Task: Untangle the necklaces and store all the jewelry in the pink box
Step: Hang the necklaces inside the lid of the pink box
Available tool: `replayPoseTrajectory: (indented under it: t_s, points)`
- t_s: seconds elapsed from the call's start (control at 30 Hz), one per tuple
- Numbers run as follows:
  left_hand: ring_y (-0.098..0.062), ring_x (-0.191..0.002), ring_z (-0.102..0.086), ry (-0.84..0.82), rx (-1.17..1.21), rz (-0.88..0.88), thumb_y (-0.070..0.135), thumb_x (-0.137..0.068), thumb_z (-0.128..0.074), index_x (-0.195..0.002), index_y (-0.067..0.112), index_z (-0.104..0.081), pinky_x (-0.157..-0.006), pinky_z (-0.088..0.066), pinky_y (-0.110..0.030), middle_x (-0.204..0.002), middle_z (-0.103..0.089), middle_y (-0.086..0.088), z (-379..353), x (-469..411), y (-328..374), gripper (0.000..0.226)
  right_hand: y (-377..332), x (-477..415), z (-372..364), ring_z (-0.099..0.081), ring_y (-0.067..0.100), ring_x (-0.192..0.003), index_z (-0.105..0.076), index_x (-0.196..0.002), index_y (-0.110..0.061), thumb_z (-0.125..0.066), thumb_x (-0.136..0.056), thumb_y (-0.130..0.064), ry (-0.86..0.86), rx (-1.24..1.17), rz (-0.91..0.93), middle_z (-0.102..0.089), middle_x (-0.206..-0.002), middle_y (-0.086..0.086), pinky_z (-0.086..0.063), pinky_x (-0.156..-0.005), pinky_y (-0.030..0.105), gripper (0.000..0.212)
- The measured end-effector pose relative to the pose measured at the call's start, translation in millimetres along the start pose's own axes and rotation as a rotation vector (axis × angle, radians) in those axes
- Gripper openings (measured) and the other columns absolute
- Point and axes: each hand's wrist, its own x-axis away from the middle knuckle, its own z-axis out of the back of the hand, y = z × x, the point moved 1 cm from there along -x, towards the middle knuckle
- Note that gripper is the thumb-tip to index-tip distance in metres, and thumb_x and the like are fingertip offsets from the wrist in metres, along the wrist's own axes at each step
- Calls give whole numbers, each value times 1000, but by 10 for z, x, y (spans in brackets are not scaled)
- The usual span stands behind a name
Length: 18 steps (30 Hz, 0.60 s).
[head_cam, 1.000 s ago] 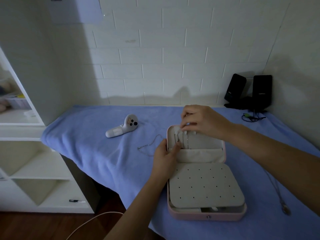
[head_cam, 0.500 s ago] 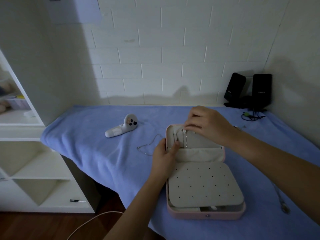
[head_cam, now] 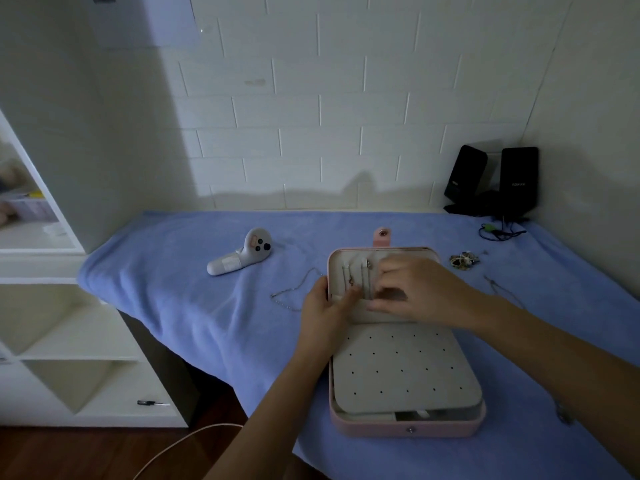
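- Necklaces (head_cam: 367,278) hang inside the pink box (head_cam: 408,429) lid, apparently stored.
- My left hand (head_cam: 323,308) grips the box's left edge. My right hand (head_cam: 419,292) is over the lid, fingers blurred, hold unclear.
- Remaining: chain (head_cam: 292,294) left of the box, jewelry heap (head_cam: 464,260) right.

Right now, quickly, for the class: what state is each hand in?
Left hand: grips the pink box by its lid's left edge.
Right hand: over the lid, blurred; cannot tell whether it holds anything.

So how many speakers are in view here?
2. Both are black and stand side by side in the far right corner: the left speaker and the right speaker. No others show, and none seems hidden.
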Motion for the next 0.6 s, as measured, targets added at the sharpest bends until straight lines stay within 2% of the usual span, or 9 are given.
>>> replayPoseTrajectory:
  t_s: [0.13, 0.23, 0.3, 0.4, 0.5, 0.6]
  points:
    - [-3, -77, -66, 6, -68, -25, 18, -83, -70, -99, 12, -65, -62, -48, -11, -89, -71, 1, 3, -7, -1, 18, -101, 3, 5, -45, 7, -71, -58, -72, -18, -58, -82, -58, -160, 66, -139, -43, -73, -11, -34, -63, 25, 41]
    - [-5, -79, -67, -3, -70, -22, 20, -82, -71, -99, 12, -65, -63, -49, -12, -90, -71, 1, 0, -13, -12, 19, -145, 8, -13, -49, 13, -71, -56, -70, -15, -64, -80, -53, -159, 84, -216, -50, -71, -6, -33, -61, 27, 40]
    - [-10, -79, -67, 11, -53, -11, 21, -86, -66, -97, 8, -65, -64, -51, -16, -89, -71, -5, 2, -23, -7, 17, -156, 22, -13, -47, 9, -66, -57, -74, -16, -69, -78, -45, -164, -12, -301, -53, -71, -5, -31, -55, 24, 32]
    - [-16, -73, -61, 13, 0, 4, 26, -94, -56, -89, 0, -61, -68, -49, -29, -83, -66, -11, -7, -13, 20, 27, -182, 34, -9, -42, 4, -60, -55, -71, -23, -74, -76, -31, -197, -180, -380, -50, -67, -9, -26, -52, 19, 21]
    - [-9, -64, -49, 33, -11, 26, 25, -97, -47, -76, 9, -53, -60, -41, -23, -71, -52, -2, 1, 24, 65, 28, -192, 48, -17, -45, 2, -58, -60, -70, -22, -74, -76, -19, -133, -285, -392, -52, -65, -10, -32, -52, 14, 16]
    - [-11, -68, -51, 31, -45, 57, 25, -99, -44, -79, 4, -54, -62, -42, -25, -74, -54, -3, 24, 30, 80, 31, -200, 62, 61, -54, -1, -62, -69, -78, -13, -72, -80, -15, 51, -356, -341, -59, -70, -14, -37, -59, 9, 4]
